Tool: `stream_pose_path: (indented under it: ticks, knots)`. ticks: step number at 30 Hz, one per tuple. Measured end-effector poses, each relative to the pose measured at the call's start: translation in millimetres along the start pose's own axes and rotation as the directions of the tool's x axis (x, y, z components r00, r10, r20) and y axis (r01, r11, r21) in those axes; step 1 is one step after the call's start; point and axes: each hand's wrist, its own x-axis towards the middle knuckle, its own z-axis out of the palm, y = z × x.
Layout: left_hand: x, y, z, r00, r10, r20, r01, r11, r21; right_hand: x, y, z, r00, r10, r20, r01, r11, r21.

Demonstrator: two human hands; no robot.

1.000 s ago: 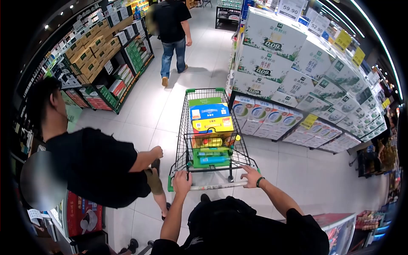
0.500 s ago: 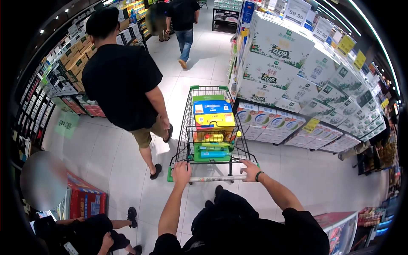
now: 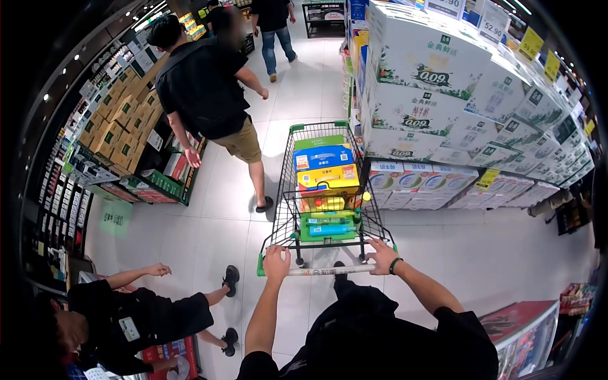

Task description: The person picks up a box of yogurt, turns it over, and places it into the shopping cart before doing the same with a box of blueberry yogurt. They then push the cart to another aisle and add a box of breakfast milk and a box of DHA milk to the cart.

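A black wire shopping cart (image 3: pixel 285 190) with green corners stands in front of me. My left hand (image 3: pixel 277 262) is wrapped round the left end of its pale handle bar (image 3: pixel 329 271). At the right end my right hand (image 3: pixel 384 256), with a dark band at the wrist, grips the same bar. Inside the cart lie a blue and yellow box (image 3: pixel 324 170), a green box (image 3: pixel 318 142) behind it, and green and blue bottles or packs (image 3: pixel 332 230) nearest me. A yellow-capped bottle (image 3: pixel 366 197) leans at the cart's right side.
Stacked white milk cartons (image 3: pixel 421 82) rise close on the right. Brown boxes (image 3: pixel 123 123) fill a display on the left. A person in black (image 3: pixel 202 88) walks ahead at left, another person (image 3: pixel 273 31) farther on. A person with a badge (image 3: pixel 139 320) is at lower left.
The cart and I have moved forward along the aisle, hands still on the bar. The person ahead at left has walked farther on. The person at lower left has come nearer the cart.
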Motion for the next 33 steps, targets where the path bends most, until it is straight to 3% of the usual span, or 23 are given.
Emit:
stream_pose_path:
  ticks: [19, 33]
  knots:
    - [217.2, -40.6, 47.0, 1.0, 0.019, 0.025, -0.017, 0.998, -0.059, 175.6, 53.0, -73.9, 0.999, 0.027, -0.021, -0.027, 0.999, 0.02]
    - [413.8, -89.1, 70.8, 0.972, 0.026, 0.234, -0.019, 0.999, -0.033, 330.4, 69.2, -130.3, 0.983, 0.186, -0.002, -0.186, 0.982, 0.028]
